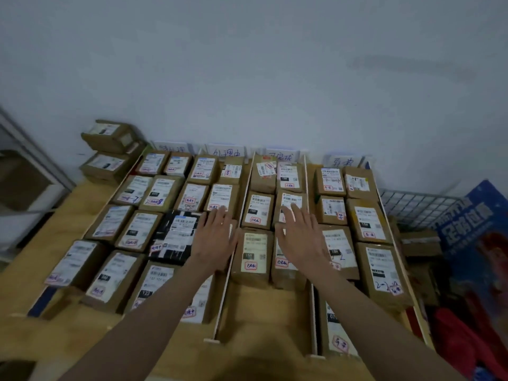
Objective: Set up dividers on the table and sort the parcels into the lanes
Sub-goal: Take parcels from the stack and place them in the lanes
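parcels (254, 211) between dividers (224, 281)

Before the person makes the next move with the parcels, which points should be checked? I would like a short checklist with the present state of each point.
1. Both hands free: ok. The left hand and right hand are flat, fingers straight, holding nothing.
2. Dividers upright: ok. The white divider between the hands stands on edge.
3. Lane signs readable: cannot tell. The cards at the wall are blurred.
4. Space in the third lane: ok. Bare table shows at its near end.
5. All parcels sorted: not ok. Two stacked boxes sit outside the lanes at far left.
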Motion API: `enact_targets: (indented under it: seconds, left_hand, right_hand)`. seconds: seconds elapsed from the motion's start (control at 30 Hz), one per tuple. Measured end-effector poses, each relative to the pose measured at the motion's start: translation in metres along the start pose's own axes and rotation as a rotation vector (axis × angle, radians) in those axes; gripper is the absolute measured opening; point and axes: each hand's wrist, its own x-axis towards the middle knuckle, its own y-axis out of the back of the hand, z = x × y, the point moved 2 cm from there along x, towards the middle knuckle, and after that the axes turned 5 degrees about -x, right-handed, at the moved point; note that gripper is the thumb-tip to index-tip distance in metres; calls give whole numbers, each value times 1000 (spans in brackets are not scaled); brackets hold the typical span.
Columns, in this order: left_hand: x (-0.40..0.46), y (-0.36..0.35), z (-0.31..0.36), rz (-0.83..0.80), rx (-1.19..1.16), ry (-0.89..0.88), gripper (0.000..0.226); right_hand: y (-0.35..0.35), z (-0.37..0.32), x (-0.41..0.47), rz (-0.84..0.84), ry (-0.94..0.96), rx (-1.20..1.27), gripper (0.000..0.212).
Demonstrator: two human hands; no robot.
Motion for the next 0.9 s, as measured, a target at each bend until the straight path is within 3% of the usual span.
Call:
enact_targets:
  seconds: [0.27,0.47,0.7,0.9]
  left_hand:
    - [-80,15,-69,13,30,206,61]
    - [-126,35,-133,92,39,320,63]
    - [-189,56,-212,228,-3,332,64]
    - [-230,60,-283,233,-11,271,52]
  right_hand:
    - [-14,-84,-20,-36,190,-11,57]
    - [-15,-159,-38,69,270,-20,56]
    - [-23,-246,-68,211,249,13,51]
    - [-40,-318,-100,197,200,6,51]
